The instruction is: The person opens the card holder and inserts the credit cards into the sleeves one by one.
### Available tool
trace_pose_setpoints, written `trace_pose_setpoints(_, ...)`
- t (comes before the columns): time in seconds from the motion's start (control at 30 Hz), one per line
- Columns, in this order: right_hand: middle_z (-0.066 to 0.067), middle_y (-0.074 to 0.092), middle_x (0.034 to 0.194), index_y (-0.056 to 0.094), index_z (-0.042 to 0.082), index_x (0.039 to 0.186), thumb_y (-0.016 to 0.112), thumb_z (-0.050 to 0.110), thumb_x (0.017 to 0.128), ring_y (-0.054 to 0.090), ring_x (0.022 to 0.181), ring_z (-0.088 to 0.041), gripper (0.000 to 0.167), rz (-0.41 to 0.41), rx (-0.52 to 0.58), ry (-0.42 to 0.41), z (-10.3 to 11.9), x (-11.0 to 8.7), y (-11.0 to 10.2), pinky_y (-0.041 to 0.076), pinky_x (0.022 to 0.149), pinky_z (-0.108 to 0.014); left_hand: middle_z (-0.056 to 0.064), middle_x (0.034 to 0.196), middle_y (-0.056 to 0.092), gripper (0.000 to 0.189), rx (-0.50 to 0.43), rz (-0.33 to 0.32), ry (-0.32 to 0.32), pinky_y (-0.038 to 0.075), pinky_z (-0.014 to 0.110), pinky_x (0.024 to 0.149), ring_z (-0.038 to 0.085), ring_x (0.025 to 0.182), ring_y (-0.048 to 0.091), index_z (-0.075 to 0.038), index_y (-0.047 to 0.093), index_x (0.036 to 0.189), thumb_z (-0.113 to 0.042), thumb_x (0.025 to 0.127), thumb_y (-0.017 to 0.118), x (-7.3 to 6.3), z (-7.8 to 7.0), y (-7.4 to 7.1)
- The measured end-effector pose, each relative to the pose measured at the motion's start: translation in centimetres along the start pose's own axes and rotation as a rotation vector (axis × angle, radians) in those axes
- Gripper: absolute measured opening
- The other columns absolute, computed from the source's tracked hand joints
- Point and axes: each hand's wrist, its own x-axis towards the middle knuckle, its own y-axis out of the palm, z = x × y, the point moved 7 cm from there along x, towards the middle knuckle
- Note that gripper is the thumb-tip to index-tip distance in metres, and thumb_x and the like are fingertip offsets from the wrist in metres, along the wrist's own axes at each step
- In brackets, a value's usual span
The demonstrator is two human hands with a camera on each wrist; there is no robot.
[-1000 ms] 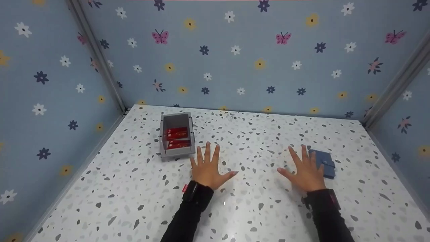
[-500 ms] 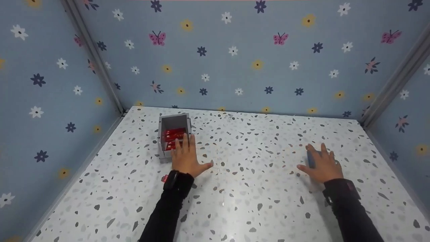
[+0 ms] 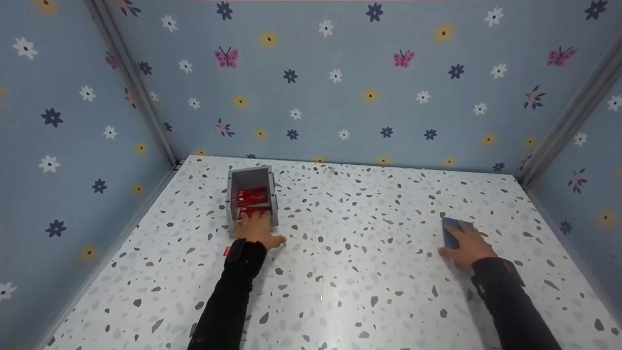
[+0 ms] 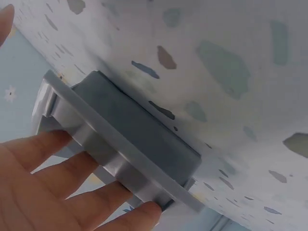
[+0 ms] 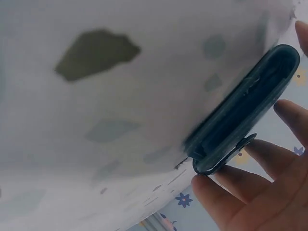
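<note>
My L hand (image 3: pixel 255 230) w/ fingers splayed on near end of bin (image 3: pixel 250 178), R hand (image 3: pixel 470 247) loosely splayed on wallet (image 5: pixel 240 111).

Head looks down; close wrist views share tabletop (image 3: pixel 364 272).

Before me is a booth (image 3: pixel 340 150) of some kind, judging by the flower-and-butterfly panels (image 3: pixel 330 53) on three sides, grey corner posts (image 3: pixel 135 90) and speckled worktop (image 3: pixel 359 262).
</note>
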Motion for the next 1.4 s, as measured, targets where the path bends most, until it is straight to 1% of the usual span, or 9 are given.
trace_pose_setpoints(0.2,-0.041,0.019,0.151,0.032,-0.003,0.149,0.064,0.039,0.09,0.021,0.136,-0.062,0.08,-0.01,-0.012,-0.02,-0.2,-0.2,0.2,0.027,0.107,-0.074,0.021,0.137,0.056,0.046,0.05,-0.039,-0.023,0.039,0.065,0.105,0.046,0.128,0.048,-0.009,0.056,0.136,-0.019,0.092,0.065,0.4,-0.2,-0.1)
trace_pose_setpoints(0.3,-0.042,0.02,0.15,0.032,-0.005,0.148,0.063,0.038,0.091,0.024,0.136,-0.06,0.079,-0.005,-0.014,-0.032,-0.2,-0.2,0.3,0.027,0.108,-0.072,0.02,0.132,0.06,0.037,0.085,-0.076,-0.028,0.043,0.066,0.1,0.045,0.121,0.054,-0.012,0.061,0.132,-0.008,0.095,0.056,0.6,-0.2,-0.2)
trace_pose_setpoints(0.47,-0.041,0.023,0.15,0.032,-0.006,0.148,0.063,0.038,0.091,0.026,0.136,-0.059,0.078,-0.006,-0.012,-0.037,-0.3,-0.1,0.7,0.027,0.11,-0.07,0.019,0.124,0.065,0.034,0.118,-0.136,-0.005,0.046,0.063,0.096,0.044,0.113,0.059,-0.012,0.065,0.125,-0.007,0.092,0.06,0.8,0.0,-0.4)
trace_pose_setpoints(0.57,-0.041,0.024,0.149,0.033,-0.006,0.148,0.063,0.039,0.091,0.026,0.136,-0.059,0.078,-0.009,-0.015,-0.037,-0.4,-0.2,0.8,0.027,0.11,-0.07,0.019,0.121,0.067,0.034,0.097,-0.16,0.032,0.046,0.063,0.096,0.044,0.11,0.061,-0.01,0.066,0.122,-0.006,0.089,0.064,0.9,0.1,-0.5)
trace_pose_setpoints(0.73,-0.043,0.026,0.148,0.035,-0.006,0.146,0.064,0.041,0.091,0.027,0.134,-0.06,0.079,0.002,-0.025,-0.055,-0.3,-0.8,0.7,0.028,0.108,-0.071,0.018,0.121,0.067,0.036,0.084,-0.16,0.109,0.047,0.061,0.096,0.043,0.109,0.062,-0.01,0.065,0.124,-0.006,0.089,0.065,0.9,0.1,-0.4)
trace_pose_setpoints(0.87,-0.042,0.028,0.147,0.038,-0.006,0.145,0.064,0.034,0.091,0.03,0.133,-0.06,0.071,-0.009,-0.029,-0.084,0.1,-1.5,0.5,0.031,0.106,-0.07,0.017,0.118,0.069,0.038,0.071,-0.159,0.15,0.05,0.057,0.093,0.04,0.106,0.064,-0.01,0.065,0.125,-0.011,0.088,0.07,0.8,0.0,-0.3)
trace_pose_setpoints(1.03,-0.039,0.034,0.146,0.044,-0.005,0.142,0.064,0.024,0.091,0.036,0.132,-0.057,0.062,-0.053,-0.035,-0.136,0.9,-2.5,0.4,0.035,0.105,-0.067,0.014,0.111,0.072,0.034,0.068,-0.177,0.168,0.054,0.054,0.087,0.038,0.099,0.067,-0.012,0.067,0.121,-0.013,0.087,0.071,0.7,-0.6,-0.3)
trace_pose_setpoints(1.23,-0.036,0.038,0.146,0.048,-0.002,0.141,0.067,0.025,0.09,0.039,0.131,-0.055,0.061,-0.072,-0.034,-0.166,1.9,-3.4,0.6,0.036,0.106,-0.066,0.01,0.107,0.074,0.034,0.081,-0.184,0.174,0.055,0.053,0.085,0.036,0.096,0.069,-0.016,0.068,0.121,-0.016,0.087,0.072,1.1,-1.5,0.0)
trace_pose_setpoints(1.4,-0.036,0.038,0.146,0.049,-0.001,0.141,0.068,0.026,0.09,0.04,0.131,-0.055,0.06,-0.054,-0.029,-0.192,2.8,-4.1,0.9,0.037,0.105,-0.065,0.009,0.098,0.075,0.031,0.106,-0.186,0.206,0.056,0.049,0.077,0.034,0.087,0.07,-0.016,0.07,0.117,-0.015,0.086,0.073,1.0,-2.7,0.5)
